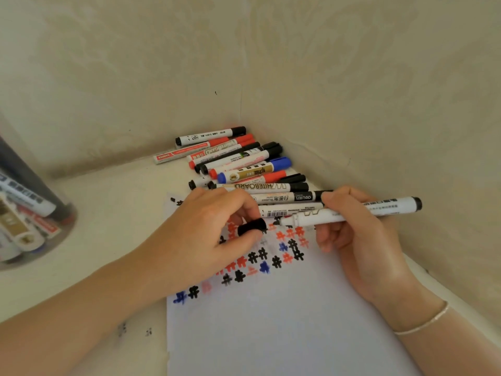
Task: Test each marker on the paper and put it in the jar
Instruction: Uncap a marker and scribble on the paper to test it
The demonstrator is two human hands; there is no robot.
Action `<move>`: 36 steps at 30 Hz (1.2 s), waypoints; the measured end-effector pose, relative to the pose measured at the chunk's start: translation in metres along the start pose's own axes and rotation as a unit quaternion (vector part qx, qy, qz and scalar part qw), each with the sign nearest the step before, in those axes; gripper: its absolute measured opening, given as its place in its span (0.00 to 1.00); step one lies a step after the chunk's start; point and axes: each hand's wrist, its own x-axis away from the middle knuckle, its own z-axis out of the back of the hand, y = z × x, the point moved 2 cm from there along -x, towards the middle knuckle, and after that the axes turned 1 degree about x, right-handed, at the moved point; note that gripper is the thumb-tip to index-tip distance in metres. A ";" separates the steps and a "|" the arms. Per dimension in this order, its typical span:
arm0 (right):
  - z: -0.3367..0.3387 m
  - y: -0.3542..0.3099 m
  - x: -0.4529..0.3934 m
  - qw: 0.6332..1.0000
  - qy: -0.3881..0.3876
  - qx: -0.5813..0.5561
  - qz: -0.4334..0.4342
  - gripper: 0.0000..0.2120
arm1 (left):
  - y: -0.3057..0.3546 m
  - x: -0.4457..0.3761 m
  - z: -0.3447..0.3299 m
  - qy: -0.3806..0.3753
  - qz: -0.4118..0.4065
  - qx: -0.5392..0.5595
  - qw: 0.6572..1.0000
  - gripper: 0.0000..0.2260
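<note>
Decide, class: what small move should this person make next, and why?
Probably lower the uncapped marker in the right hand so its tip touches the paper and draws a test mark. The left hand holds its black cap clear, and the tip hovers above earlier marks.

The paper (271, 321) lies on the table (113, 240) in a wall corner, with the markers (238, 164) heaped behind it against the wall. Over the paper, the left hand (211, 240) holds a cap (252, 226) just left of the pen (349, 211) held by the right hand (357, 240). The jar (27, 213) stands far left, with markers in it.
</note>
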 end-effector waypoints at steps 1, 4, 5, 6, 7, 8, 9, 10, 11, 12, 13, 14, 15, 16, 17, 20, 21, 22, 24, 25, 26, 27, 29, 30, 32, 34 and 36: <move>0.000 0.000 0.000 1.000 -0.003 0.010 0.001 0.14 | 0.001 0.000 0.000 0.000 -0.001 0.006 1.000 0.12; 0.000 0.002 0.001 1.000 -0.016 0.027 0.003 0.12 | 0.004 0.001 -0.002 0.003 -0.006 0.018 1.000 0.12; -0.001 0.002 0.001 0.999 -0.022 0.043 0.002 0.11 | 0.005 0.002 -0.002 0.004 -0.008 0.024 1.000 0.12; -0.001 0.003 0.001 0.998 -0.029 0.061 0.002 0.10 | 0.006 0.002 -0.003 0.004 -0.011 0.031 0.999 0.11; -0.001 0.002 0.002 0.996 -0.038 0.075 0.003 0.09 | 0.007 0.002 -0.004 0.006 -0.013 0.039 0.999 0.11; -0.002 0.002 0.002 0.995 -0.050 0.086 0.003 0.08 | 0.007 0.002 -0.004 0.007 -0.012 0.052 0.999 0.10; -0.002 0.001 0.002 0.994 -0.063 0.090 0.003 0.07 | 0.008 0.001 -0.005 0.003 -0.006 0.076 0.997 0.10; -0.003 0.000 0.002 0.993 -0.076 0.088 0.002 0.06 | 0.008 0.001 -0.006 -0.004 0.001 0.106 0.994 0.11; -0.003 0.000 0.003 0.993 -0.089 0.082 0.000 0.05 | 0.009 0.001 -0.007 -0.015 0.005 0.128 0.992 0.13; -0.004 -0.001 0.003 0.992 -0.102 0.079 -0.002 0.04 | 0.010 0.001 -0.007 -0.028 0.006 0.144 0.989 0.14; -0.006 -0.003 0.004 0.990 -0.114 0.079 -0.001 0.04 | 0.012 0.001 -0.008 -0.042 0.011 0.160 0.986 0.13; -0.007 -0.004 0.005 0.990 -0.117 0.076 0.000 0.07 | 0.013 0.001 -0.008 -0.050 0.024 0.182 0.982 0.12; -0.006 -0.004 0.004 0.993 -0.105 0.055 -0.001 0.11 | 0.013 0.001 -0.007 -0.049 0.042 0.206 0.976 0.10; -0.004 -0.004 0.003 0.997 -0.076 0.017 -0.009 0.15 | 0.012 0.001 -0.006 -0.040 0.065 0.230 0.970 0.11; -0.001 -0.004 0.002 0.999 -0.033 -0.025 -0.020 0.18 | 0.011 0.000 -0.005 -0.031 0.095 0.258 0.961 0.11; 0.003 -0.002 -0.001 0.998 0.050 0.004 -0.021 0.16 | 0.003 0.000 -0.004 -0.021 0.172 0.334 0.927 0.09; 0.001 -0.001 0.000 0.998 0.047 0.047 -0.014 0.17 | 0.002 0.000 -0.004 -0.021 0.183 0.343 0.921 0.09; -0.003 -0.001 0.000 0.995 0.037 0.094 -0.007 0.17 | 0.002 -0.001 -0.004 -0.020 0.187 0.340 0.922 0.08; -0.010 -0.001 0.002 0.985 0.011 0.173 0.006 0.17 | 0.003 0.000 -0.006 -0.013 0.183 0.301 0.936 0.10; -0.012 -0.001 0.003 0.983 -0.003 0.186 0.010 0.17 | 0.001 0.000 -0.007 -0.003 0.182 0.279 0.943 0.12; -0.014 -0.001 0.003 0.982 -0.012 0.186 0.010 0.17 | 0.000 0.000 -0.007 0.006 0.182 0.264 0.947 0.13; -0.015 -0.001 0.003 0.982 -0.019 0.186 0.012 0.17 | -0.001 0.000 -0.007 0.012 0.184 0.255 0.949 0.14; -0.017 0.000 0.003 0.980 -0.028 0.198 0.016 0.16 | -0.004 0.001 -0.006 0.019 0.186 0.247 0.951 0.14; -0.017 0.000 0.003 0.978 -0.033 0.204 0.015 0.16 | -0.005 0.001 -0.007 0.020 0.186 0.245 0.951 0.14; -0.018 0.001 0.004 0.977 -0.041 0.208 0.009 0.16 | -0.005 0.001 -0.007 0.023 0.183 0.242 0.952 0.14; -0.019 0.000 0.004 0.976 -0.043 0.215 0.004 0.16 | -0.004 0.001 -0.007 0.026 0.175 0.242 0.954 0.14; -0.020 0.000 0.005 0.976 -0.043 0.215 0.001 0.16 | -0.002 0.001 -0.007 0.029 0.170 0.242 0.955 0.13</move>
